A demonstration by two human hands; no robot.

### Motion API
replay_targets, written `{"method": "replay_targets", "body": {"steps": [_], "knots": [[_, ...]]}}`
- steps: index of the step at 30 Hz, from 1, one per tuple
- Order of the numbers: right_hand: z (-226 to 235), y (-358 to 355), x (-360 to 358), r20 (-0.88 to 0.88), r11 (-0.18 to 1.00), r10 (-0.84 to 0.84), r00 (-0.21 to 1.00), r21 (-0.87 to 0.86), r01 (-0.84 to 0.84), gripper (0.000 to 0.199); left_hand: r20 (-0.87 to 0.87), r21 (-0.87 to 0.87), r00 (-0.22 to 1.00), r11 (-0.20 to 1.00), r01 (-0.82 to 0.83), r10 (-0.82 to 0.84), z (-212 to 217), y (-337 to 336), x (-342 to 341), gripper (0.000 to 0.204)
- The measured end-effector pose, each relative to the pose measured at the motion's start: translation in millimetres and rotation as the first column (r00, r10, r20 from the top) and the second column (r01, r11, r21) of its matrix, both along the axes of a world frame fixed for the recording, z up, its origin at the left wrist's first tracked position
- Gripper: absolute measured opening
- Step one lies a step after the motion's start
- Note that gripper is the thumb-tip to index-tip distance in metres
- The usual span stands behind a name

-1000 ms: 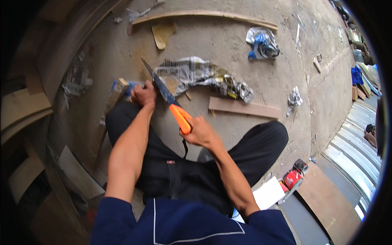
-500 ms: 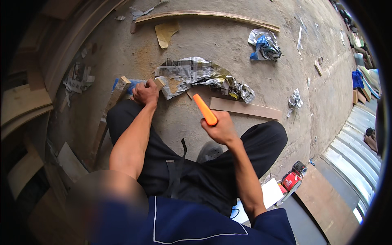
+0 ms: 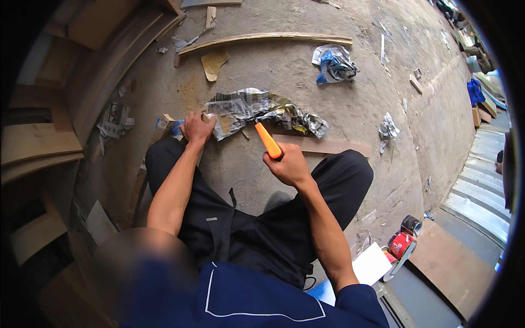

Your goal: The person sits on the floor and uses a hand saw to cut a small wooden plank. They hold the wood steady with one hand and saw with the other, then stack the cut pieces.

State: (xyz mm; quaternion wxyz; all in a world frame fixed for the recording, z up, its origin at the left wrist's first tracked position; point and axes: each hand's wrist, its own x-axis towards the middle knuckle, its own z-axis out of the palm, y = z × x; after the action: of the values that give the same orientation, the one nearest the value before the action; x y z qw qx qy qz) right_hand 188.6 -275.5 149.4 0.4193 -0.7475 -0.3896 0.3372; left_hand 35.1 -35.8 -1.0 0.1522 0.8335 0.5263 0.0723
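Head view, looking down on a seated person's lap and a concrete floor (image 3: 306,71).

Item: orange-handled tool (image 3: 269,141). Only the handle shows; any blade is out of sight. Long axis runs diagonally, the free end pointing up and to the left, away from the body, the lower end buried in the fist.

Right hand (image 3: 289,167): clenched round the lower end of the handle, fingers fully curled, raised above the floor in front of the right knee.

Left hand (image 3: 197,127): fingers bent, pressing down on a small wooden block (image 3: 164,121) at the left knee; the grip itself cannot be made out. Its fingertips touch the edge of a crumpled newspaper (image 3: 257,109) lying just beyond both hands.

Beyond the right hand, just past the newspaper: a flat wooden slat (image 3: 328,145). Further off: a long curved wooden strip (image 3: 262,38), a blue-and-white crumpled bag (image 3: 334,63). Behind the right elbow: a red canister (image 3: 402,243) and a white sheet (image 3: 372,262).
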Motion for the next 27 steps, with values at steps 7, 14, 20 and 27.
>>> {"method": "replay_targets", "body": {"steps": [7, 14, 20, 27], "knots": [[17, -11, -10, 0.036, 0.997, -0.037, 0.999, 0.065, 0.034, 0.021, -0.141, 0.061, 0.916, 0.920, 0.386, -0.375, 20, -8, -9, 0.033], [17, -13, -18, 0.110, 0.997, -0.041, 0.993, 0.071, 0.033, 0.020, -0.044, -0.300, 0.921, 0.885, 0.357, -0.387, 56, 11, -9, 0.030], [14, -7, -30, 0.125, 0.999, 0.030, 0.992, 0.014, -0.032, 0.022, 0.200, -0.550, 0.895, 0.710, 0.439, -0.399, 37, 43, -33, 0.049], [12, 0, -48, 0.085, 0.993, 0.115, 0.990, -0.049, -0.111, 0.021, 0.189, -0.484, 0.901, 0.761, 0.432, -0.391, -4, 51, -62, 0.063]]}}
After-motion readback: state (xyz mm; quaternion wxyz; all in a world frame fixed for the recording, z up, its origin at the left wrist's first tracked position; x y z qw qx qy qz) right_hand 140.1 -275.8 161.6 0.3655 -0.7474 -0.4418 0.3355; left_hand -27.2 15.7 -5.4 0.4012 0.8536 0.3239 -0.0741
